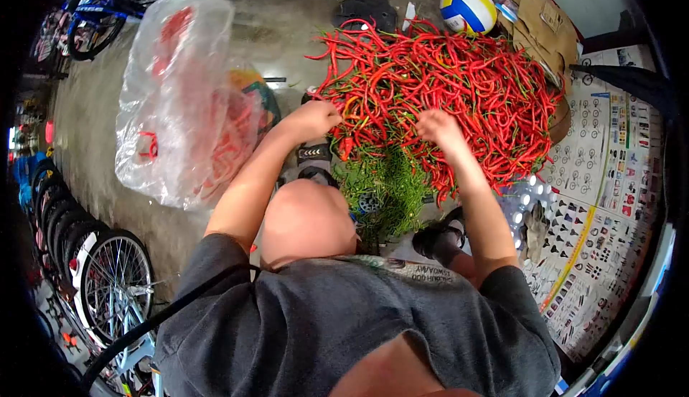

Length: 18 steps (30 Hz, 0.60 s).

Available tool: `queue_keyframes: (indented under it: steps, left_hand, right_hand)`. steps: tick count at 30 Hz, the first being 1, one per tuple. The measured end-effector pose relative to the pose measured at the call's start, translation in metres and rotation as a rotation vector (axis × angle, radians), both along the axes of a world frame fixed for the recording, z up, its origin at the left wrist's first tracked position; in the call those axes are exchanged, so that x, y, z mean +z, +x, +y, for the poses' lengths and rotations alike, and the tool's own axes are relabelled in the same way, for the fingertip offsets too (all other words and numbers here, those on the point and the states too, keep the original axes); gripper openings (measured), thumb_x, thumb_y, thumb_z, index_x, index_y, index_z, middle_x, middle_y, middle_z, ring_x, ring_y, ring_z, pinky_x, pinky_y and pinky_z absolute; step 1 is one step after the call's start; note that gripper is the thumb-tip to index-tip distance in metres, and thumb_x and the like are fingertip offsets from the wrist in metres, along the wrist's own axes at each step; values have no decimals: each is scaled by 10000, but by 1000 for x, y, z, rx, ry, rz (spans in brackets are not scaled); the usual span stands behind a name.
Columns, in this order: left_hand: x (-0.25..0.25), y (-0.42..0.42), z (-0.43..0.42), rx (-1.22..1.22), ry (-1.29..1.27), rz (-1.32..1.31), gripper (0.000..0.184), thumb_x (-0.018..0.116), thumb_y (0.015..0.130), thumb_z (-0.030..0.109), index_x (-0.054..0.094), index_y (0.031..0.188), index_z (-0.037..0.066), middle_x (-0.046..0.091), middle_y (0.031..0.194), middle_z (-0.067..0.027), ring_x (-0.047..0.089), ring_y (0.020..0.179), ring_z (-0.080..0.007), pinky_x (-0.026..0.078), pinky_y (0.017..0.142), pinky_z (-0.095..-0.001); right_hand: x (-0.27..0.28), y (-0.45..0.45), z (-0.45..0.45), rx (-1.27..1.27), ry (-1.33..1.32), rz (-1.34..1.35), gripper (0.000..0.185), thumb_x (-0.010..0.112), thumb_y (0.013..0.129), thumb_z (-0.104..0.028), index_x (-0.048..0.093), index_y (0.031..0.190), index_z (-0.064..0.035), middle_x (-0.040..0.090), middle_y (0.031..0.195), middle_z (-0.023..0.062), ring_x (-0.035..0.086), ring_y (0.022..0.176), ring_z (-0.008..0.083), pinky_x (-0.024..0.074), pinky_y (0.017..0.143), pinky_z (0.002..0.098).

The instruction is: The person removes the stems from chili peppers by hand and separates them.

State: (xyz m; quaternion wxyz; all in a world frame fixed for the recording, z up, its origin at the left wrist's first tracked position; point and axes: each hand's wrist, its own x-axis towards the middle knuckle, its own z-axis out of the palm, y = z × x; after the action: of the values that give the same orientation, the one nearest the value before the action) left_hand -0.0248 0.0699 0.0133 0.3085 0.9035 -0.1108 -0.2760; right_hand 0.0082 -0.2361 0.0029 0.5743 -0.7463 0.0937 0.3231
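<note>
A wide heap of red chillies (445, 81) with green stems covers the floor in front of me. My left hand (316, 119) is at the heap's left edge, its fingers curled together; whatever they hold is too small to make out. Over the near middle of the heap is my right hand (439, 125), fingers bent inward, any held item hidden. Between my feet lies a pile of green stems (391, 192). To the left of my left arm stands a clear plastic bag (176, 103) with red things inside.
A ball (468, 9) and flattened cardboard (545, 27) lie beyond the heap. Printed sheets (588, 203) and clear bottles (522, 199) are on the right. Bicycle wheels (115, 286) stand at the left, a blue bicycle (93, 9) at the far left.
</note>
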Motion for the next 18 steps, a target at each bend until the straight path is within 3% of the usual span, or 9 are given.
queue_keyframes:
  steps: [2, 3, 4, 5, 6, 9, 14, 17, 18]
  left_hand:
    - [-41, 8, -3, 166, -164, 250, 284, 518, 864, 270, 588, 956, 11, 619, 819, -76, 585, 733, -195, 460, 659, -332]
    - [-48, 10, -6, 160, -163, 251, 284, 518, 864, 270, 588, 956, 11, 619, 819, -76, 585, 733, -195, 460, 659, -332]
    - [-53, 6, -11, 320, -344, 346, 287, 522, 869, 276, 587, 967, 14, 608, 812, -46, 566, 713, -159, 454, 637, -306]
    - [-60, 4, -14, 483, -525, 443, 290, 527, 875, 281, 586, 979, 16, 596, 806, -17, 547, 692, -124, 448, 615, -279]
    - [-68, 6, -14, 483, -524, 445, 290, 527, 875, 281, 586, 979, 16, 596, 806, -17, 547, 692, -124, 448, 615, -279]
    - [-84, 14, -9, 342, -541, 319, 340, 568, 847, 299, 571, 1047, 25, 601, 862, -20, 540, 793, -104, 446, 667, -258]
    - [-68, 32, -35, 457, -608, 539, 349, 587, 836, 316, 571, 1050, 40, 601, 903, -42, 551, 845, -126, 457, 708, -277]
    - [-65, 21, -63, 611, -774, 722, 270, 597, 840, 313, 567, 908, 53, 603, 847, -55, 581, 779, -144, 485, 663, -273]
    - [-74, 15, -65, 674, -890, 707, 204, 606, 841, 260, 537, 847, 68, 601, 801, -47, 590, 727, -138, 489, 629, -256]
  right_hand:
    - [-40, -7, 1, 185, -158, -44, 180, 535, 829, -130, 591, 945, -4, 612, 788, 39, 570, 703, 132, 452, 647, 253]
    - [-70, -8, 3, 234, -255, -200, 176, 558, 812, -144, 617, 901, -4, 617, 743, 67, 578, 710, 152, 449, 651, 266]
    - [-73, -8, 16, 199, -380, -306, 193, 559, 807, -152, 628, 924, -15, 620, 726, 98, 604, 727, 237, 465, 680, 325]
    - [-98, -3, 21, 286, -458, -469, 210, 564, 808, -162, 625, 957, -27, 619, 782, 116, 594, 803, 274, 458, 728, 349]
    - [-122, 3, 27, 375, -534, -635, 232, 570, 808, -172, 622, 990, -39, 618, 838, 133, 584, 879, 311, 451, 777, 374]
    - [-141, -3, 58, 346, -667, -471, 292, 631, 754, -177, 599, 1016, -53, 543, 1067, 162, 460, 1077, 336, 399, 874, 407]
    - [-108, 4, 67, 358, -692, -669, 167, 629, 730, -158, 608, 853, -48, 595, 910, 135, 536, 890, 315, 429, 807, 420]
    - [-67, -11, 75, 423, -636, -1050, 146, 590, 765, -211, 617, 807, -75, 613, 793, 92, 550, 829, 275, 434, 745, 395]
    - [-59, -19, 77, 388, -608, -1001, 165, 611, 752, -236, 614, 799, -78, 607, 791, 87, 549, 823, 267, 434, 736, 395]
